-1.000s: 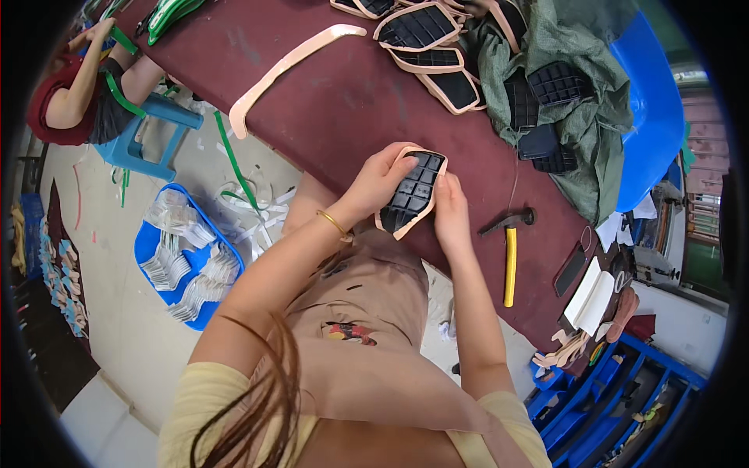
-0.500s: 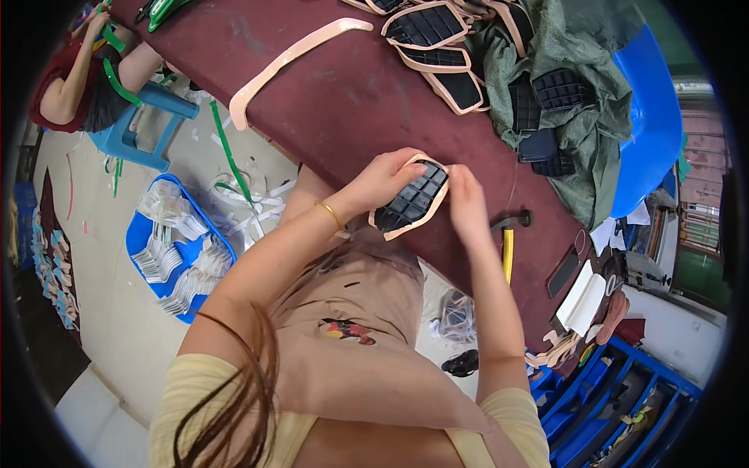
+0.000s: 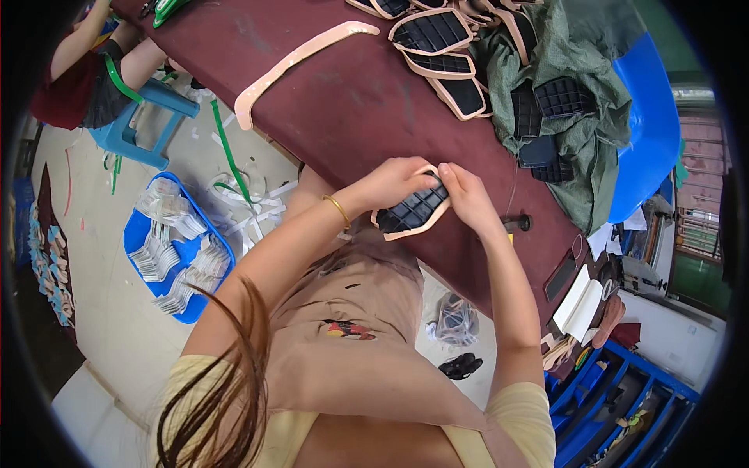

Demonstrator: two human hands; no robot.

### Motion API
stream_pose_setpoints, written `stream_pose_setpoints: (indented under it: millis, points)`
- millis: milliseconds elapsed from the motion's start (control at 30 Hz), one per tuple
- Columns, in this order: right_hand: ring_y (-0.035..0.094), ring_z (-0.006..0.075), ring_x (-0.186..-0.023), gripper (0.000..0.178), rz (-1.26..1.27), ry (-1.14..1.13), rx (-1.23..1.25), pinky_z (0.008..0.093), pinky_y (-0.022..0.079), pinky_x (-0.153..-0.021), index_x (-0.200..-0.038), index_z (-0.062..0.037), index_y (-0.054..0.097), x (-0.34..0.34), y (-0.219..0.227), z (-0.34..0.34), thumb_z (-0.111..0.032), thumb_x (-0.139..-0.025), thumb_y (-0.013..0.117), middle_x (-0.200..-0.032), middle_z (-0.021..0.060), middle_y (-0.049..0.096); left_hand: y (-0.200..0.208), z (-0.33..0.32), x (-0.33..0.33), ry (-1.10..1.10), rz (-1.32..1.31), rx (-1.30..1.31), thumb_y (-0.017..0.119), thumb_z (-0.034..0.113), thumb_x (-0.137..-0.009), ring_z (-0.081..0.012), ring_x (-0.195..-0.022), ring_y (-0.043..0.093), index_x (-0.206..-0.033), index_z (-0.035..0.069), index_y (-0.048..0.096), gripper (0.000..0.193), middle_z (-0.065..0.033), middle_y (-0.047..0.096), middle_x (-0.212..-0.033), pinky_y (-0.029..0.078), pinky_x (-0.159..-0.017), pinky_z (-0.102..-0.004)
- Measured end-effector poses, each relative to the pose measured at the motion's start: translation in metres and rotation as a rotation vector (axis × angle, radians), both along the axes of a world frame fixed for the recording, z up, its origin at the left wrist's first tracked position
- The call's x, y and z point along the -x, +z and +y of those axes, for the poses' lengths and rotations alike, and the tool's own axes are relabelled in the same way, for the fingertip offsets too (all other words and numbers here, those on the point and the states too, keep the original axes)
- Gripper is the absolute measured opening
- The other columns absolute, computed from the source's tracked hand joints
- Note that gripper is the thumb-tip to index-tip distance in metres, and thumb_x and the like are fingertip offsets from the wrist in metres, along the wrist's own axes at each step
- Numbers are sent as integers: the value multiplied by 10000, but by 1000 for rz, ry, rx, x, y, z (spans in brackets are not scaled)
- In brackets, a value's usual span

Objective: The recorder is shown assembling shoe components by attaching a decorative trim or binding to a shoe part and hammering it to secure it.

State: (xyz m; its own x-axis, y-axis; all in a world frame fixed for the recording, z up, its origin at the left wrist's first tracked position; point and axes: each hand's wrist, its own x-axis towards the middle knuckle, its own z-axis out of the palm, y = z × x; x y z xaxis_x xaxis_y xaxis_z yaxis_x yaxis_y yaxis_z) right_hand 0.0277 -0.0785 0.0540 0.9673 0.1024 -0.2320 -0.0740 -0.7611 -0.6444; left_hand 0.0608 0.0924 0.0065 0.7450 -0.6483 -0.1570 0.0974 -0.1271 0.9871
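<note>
A black plate with a gridded face, like a shoe sole piece [image 3: 411,212], is tilted above the table's near edge. A pale pink strip runs round its rim. My left hand [image 3: 392,184] is closed on its upper left side, the thumb lying over the grid. At the top right corner my right hand [image 3: 468,196] pinches the rim, with thumb and fingers close to the left thumb. Further up the table lies a loose, curved pale pink strip [image 3: 300,61]. Several similar rimmed pieces [image 3: 431,33] are heaped at the far side.
On the maroon table [image 3: 328,117], green cloth [image 3: 589,148] holds several black pieces beside a blue tub [image 3: 651,125]. A phone [image 3: 560,279] lies at the right. Down left, a blue basket [image 3: 187,312] holds white bundles. Another person sits on a blue stool [image 3: 148,125].
My right hand has moved up and inward along the rim to the top corner. My left hand keeps its hold. The seated person's arm has shifted.
</note>
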Motion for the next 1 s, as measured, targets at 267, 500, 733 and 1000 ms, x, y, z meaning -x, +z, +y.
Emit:
stream_pose_setpoints:
  millis: [267,500,733,1000]
  points:
    - [552,64,-722,236,103,-359,-715,229,471,-619,-1125,-12,564,19,-10,-5,-160,-958,488,-868,14,606,4,-2,7,188,59,44,444,291,-970,-105,-803,573,-1008,-21,600,351,-67,632,-846,467,-735,-282]
    - [591,97,-800,249,-25,-492,-874,229,489,-703,-1118,49,589,35,-22,-5,-93,-919,541,-947,71,646,3,-5,4,192,56,41,439,285,-968,-103,-773,574,-995,-33,601,358,-58,635,-828,472,-717,-272]
    - [593,98,-741,216,-40,-535,-942,230,484,-682,-1077,54,608,38,-28,-7,-57,-901,551,-907,75,653,6,-4,3,157,74,32,454,288,-961,-116,-802,579,-1004,-35,605,359,-71,639,-859,468,-742,-276]
    - [585,92,-712,163,-52,-588,-981,224,476,-671,-1014,49,621,38,-32,-1,-16,-889,540,-853,62,647,2,-3,3,136,83,27,457,294,-958,-126,-820,585,-1012,-36,609,368,-72,641,-869,466,-750,-277]
